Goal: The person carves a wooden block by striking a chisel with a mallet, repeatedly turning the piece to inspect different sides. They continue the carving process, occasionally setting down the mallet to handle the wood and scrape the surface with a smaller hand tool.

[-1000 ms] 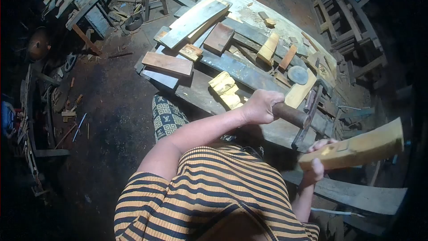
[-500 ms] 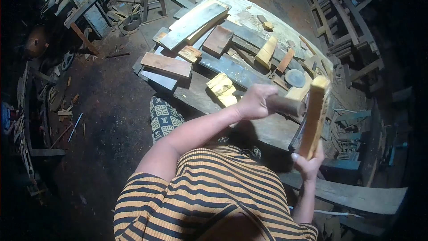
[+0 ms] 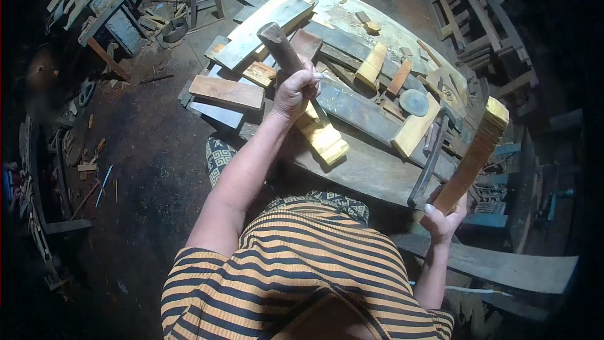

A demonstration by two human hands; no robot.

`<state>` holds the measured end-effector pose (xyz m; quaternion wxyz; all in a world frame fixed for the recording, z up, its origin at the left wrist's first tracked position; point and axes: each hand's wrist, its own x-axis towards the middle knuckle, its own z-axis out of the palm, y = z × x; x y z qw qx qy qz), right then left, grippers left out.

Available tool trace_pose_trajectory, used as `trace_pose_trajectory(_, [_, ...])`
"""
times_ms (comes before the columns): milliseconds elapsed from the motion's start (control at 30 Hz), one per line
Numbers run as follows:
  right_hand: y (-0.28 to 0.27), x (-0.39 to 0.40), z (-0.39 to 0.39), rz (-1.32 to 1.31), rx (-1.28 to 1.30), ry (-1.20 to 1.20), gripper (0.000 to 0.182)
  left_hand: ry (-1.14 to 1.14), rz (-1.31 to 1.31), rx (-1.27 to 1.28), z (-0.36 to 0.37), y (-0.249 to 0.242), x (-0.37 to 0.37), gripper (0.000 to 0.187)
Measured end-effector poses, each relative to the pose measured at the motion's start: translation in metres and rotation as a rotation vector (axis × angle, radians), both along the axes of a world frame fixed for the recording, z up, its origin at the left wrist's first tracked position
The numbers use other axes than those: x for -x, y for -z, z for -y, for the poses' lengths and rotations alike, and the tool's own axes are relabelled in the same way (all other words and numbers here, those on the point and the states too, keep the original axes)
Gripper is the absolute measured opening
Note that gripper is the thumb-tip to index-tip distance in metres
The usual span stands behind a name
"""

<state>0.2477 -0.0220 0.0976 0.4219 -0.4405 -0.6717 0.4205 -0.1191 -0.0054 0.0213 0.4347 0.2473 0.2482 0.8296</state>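
My left hand (image 3: pixel 296 88) is raised over the workbench (image 3: pixel 371 173) and grips a brown wooden mallet (image 3: pixel 278 43), its thick end pointing up and away. My right hand (image 3: pixel 443 217) is at the bench's near right edge and holds a long yellow piece of wood (image 3: pixel 476 150) by its lower end, tilted up to the right. A yellow carved block (image 3: pixel 327 141) lies on the bench just below my left hand. A dark long metal tool (image 3: pixel 431 160) rests on the bench beside the yellow piece.
Several planks and offcuts cover the far part of the bench, among them a brown board (image 3: pixel 228 91) and a grey round disc (image 3: pixel 414 102). Wooden frames (image 3: pixel 484 19) stand at the right. Scrap wood litters the dirt floor (image 3: pixel 145 151) at the left.
My left hand has swung the mallet up and to the left, from low near my right hand to high over the bench. The yellow piece has tilted from upright toward the right.
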Motion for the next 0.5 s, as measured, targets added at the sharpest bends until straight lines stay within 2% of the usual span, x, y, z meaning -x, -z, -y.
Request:
trace_pose_trajectory(167, [-0.002,0.007,-0.002,0.032,-0.02,-0.015,0.062,0.025,0.012,-0.008,-0.001,0.005,0.002,0.014])
trace_pose_trajectory(267, [-0.024,0.028,-0.012,0.184,0.044,-0.097,0.074,0.085,-0.124,0.059,-0.002,0.003,-0.002,0.014])
trace_pose_trajectory(367, [-0.071,0.063,-0.038,0.388,-0.259,-0.255,0.072,0.111,-0.22,0.102,-0.004,0.001,-0.003,0.014])
trace_pose_trajectory(433, [-0.116,0.101,-0.044,0.299,-0.541,-0.398,0.069,0.061,-0.225,0.124,-0.003,0.0,-0.006,0.018])
trace_pose_trajectory(500, [-0.136,0.132,-0.051,0.091,-0.552,-0.529,0.066,0.015,-0.316,0.164,-0.006,0.008,-0.006,0.019])
